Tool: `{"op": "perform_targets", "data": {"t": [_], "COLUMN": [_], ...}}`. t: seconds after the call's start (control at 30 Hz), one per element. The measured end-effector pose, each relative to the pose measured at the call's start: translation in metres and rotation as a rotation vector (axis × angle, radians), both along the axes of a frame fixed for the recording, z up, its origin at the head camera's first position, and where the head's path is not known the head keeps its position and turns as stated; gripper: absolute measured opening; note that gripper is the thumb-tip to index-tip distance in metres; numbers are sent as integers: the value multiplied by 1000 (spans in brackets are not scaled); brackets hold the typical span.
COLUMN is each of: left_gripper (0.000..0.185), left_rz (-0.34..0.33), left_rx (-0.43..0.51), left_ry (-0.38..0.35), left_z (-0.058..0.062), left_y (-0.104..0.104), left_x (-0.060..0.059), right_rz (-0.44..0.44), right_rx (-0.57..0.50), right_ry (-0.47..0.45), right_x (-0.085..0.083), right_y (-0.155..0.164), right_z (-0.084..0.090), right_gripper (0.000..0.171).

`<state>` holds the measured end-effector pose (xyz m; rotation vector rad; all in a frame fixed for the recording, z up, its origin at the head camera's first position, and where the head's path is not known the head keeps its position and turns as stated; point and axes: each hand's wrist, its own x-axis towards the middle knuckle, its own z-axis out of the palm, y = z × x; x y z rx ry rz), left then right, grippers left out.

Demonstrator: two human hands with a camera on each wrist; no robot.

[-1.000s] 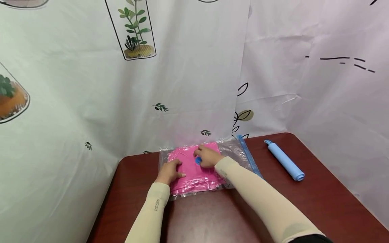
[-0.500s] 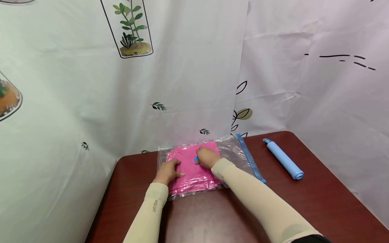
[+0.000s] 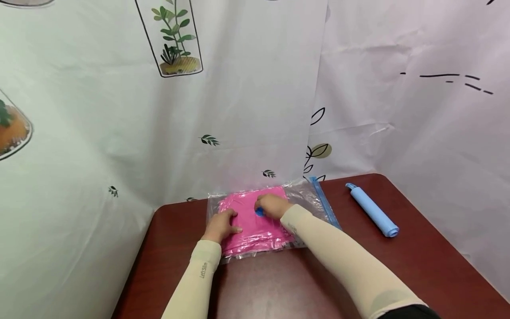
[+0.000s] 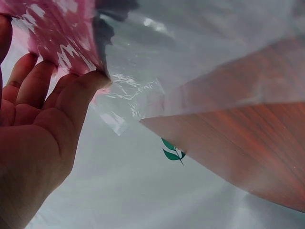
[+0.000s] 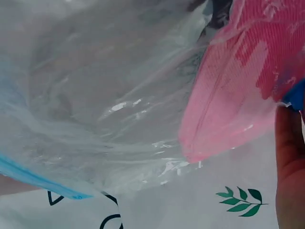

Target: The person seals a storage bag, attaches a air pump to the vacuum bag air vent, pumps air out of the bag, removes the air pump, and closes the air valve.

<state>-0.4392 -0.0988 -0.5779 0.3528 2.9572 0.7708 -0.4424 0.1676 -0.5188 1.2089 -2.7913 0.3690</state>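
Observation:
A clear storage bag [image 3: 300, 199] with a blue zip edge [image 3: 324, 201] lies flat on the table, a folded pink ribbed cloth [image 3: 248, 223] inside it. My right hand [image 3: 274, 206] pinches the round blue valve cap [image 3: 260, 212] on the bag over the pink cloth. In the right wrist view, part of that cap [image 5: 296, 96] shows at the fingers, the rest hidden. My left hand [image 3: 219, 226] rests on the left part of the bag, thumb apart from the fingers. Its fingertips touch the plastic over the cloth in the left wrist view.
A light blue rolled or tube-shaped thing, likely a hand pump [image 3: 374, 210], lies to the right of the bag. The dark red-brown table [image 3: 259, 283] meets a white printed curtain [image 3: 247, 110] along its back and left side.
The right hand turns back and forth a little at the blue cap, staying over it. The left hand keeps its place on the bag, and the head view shifts slightly.

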Motion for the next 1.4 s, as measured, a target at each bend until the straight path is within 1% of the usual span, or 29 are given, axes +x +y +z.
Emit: {"op": "perform_targets", "data": {"t": [0.07, 0.17, 0.23, 0.27, 0.3, 0.4, 0.43, 0.47, 0.5, 0.57, 0.63, 0.67, 0.7, 0.73, 0.8, 0.87, 0.9, 0.93, 0.97, 1.0, 1.07, 1.1, 1.17, 1.23, 1.3, 1.33, 1.37, 1.4], "left_gripper": [72, 73, 72, 72, 71, 69, 69, 69, 68, 67, 69, 69, 69, 69, 68, 66, 66, 66, 67, 69, 73, 74, 75, 75, 74, 74, 75, 75], "left_rz": [-1, 6, 4, -3, 1, 10, 2, 3, 12, 5, -20, -8, -18, -21, -15, 4, 1, 12, 12, 10, -4, -6, -22, -18, -15, -15, -3, -1], "left_rx": [-4, -12, -21, -31, -28, -25, -20, -17, -3, -1, -6, -5, -10, -14, -9, -2, -6, 7, 12, 11, -3, -3, -18, -26, -34, -43, -43, -42], "left_ry": [14, 3, 0, 13, -1, -3, 7, 0, -30, -53, -38, -52, -30, -22, -20, -48, -54, -63, -55, -49, -30, -25, -14, -20, -17, -10, -18, -18], "left_z": [3, 16, 20, 17, 22, 26, 24, 24, 29, 27, 11, 11, 4, 5, 11, 32, 40, 44, 39, 32, 11, 3, -5, -7, -5, -7, -12, -12], "left_y": [2, 6, 7, 6, 7, 9, 8, 9, 12, 15, 13, 16, 14, 14, 15, 20, 21, 21, 19, 16, 8, 5, 1, 0, 0, 0, 1, 2], "left_x": [-1, 3, 2, 0, 2, 4, 5, 6, 11, 16, 13, 15, 14, 16, 20, 29, 32, 32, 26, 19, 1, -5, -11, -14, -14, -16, -20, -20], "right_rz": [-31, -98, -147, -166, -183, -208, -205, -203, -194, -151, -93, -62, -33, -12, 2, -17, -31, -50, -70, -88, -132, -154, -203, -248, -283, -294, -302, -310], "right_rx": [-15, -18, 9, 27, 43, 72, 73, 70, 65, 81, 110, 127, 136, 147, 136, 119, 113, 110, 109, 109, 112, 115, 108, 88, 66, 54, 48, 40], "right_ry": [10, 35, 58, 71, 83, 109, 110, 96, 73, 27, -10, -15, -16, -6, 8, 28, 34, 38, 44, 55, 52, 46, 23, 1, -7, -9, -7, -11], "right_x": [0, 3, 5, 6, 8, 9, 9, 9, 8, 7, 6, 6, 6, 5, 4, 3, 3, 3, 3, 3, 5, 6, 7, 9, 10, 11, 12, 13], "right_y": [-1, -5, -9, -11, -14, -18, -19, -18, -16, -12, -6, -4, -2, 0, 1, 1, 0, -2, -3, -5, -9, -12, -16, -21, -24, -25, -25, -25], "right_z": [1, 2, 2, 2, 2, 0, 0, 0, 0, 1, 2, 2, 2, 2, 1, 1, 2, 2, 2, 1, 1, 1, -1, -1, -2, -1, -1, 0], "right_gripper": [33, 28, 21, 17, 13, 8, 8, 9, 10, 15, 18, 18, 18, 19, 18, 18, 17, 16, 16, 15, 13, 13, 12, 11, 9, 9, 9, 10]}}
